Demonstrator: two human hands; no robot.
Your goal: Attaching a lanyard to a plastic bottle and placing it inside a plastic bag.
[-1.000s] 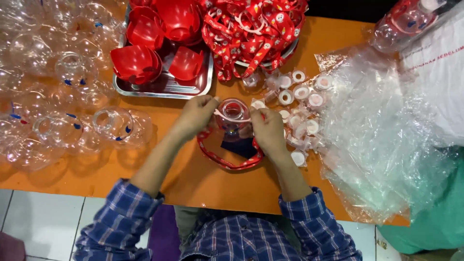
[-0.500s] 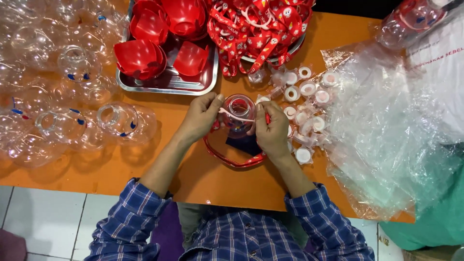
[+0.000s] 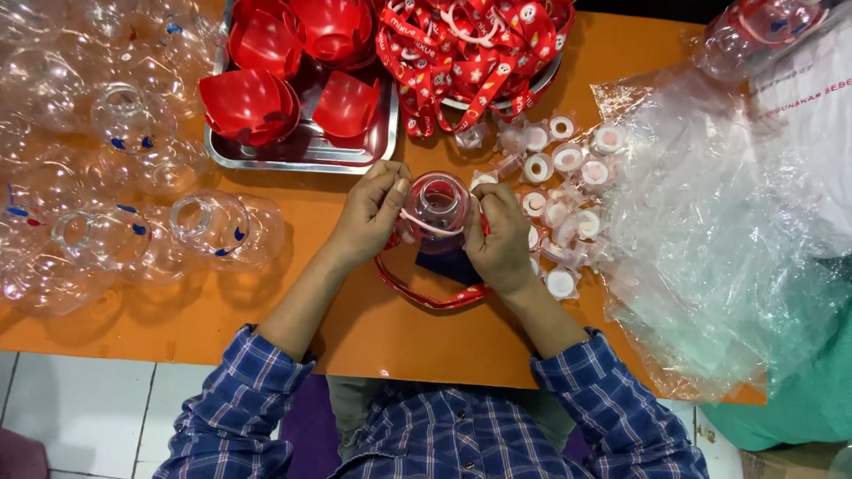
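Over an orange table [image 3: 266, 328], the left hand [image 3: 371, 213] and right hand [image 3: 501, 239] pinch a white strap ring [image 3: 430, 224] around a clear plastic bottle [image 3: 438, 206], its red lanyard [image 3: 426, 293] looping below.

Right of the grip, a heap of crinkled clear plastic bags [image 3: 710, 231] covers the counter's edge. Beyond it, at the far right, lies a white printed package [image 3: 812, 98], partly behind the plastic. No signs or screens show.
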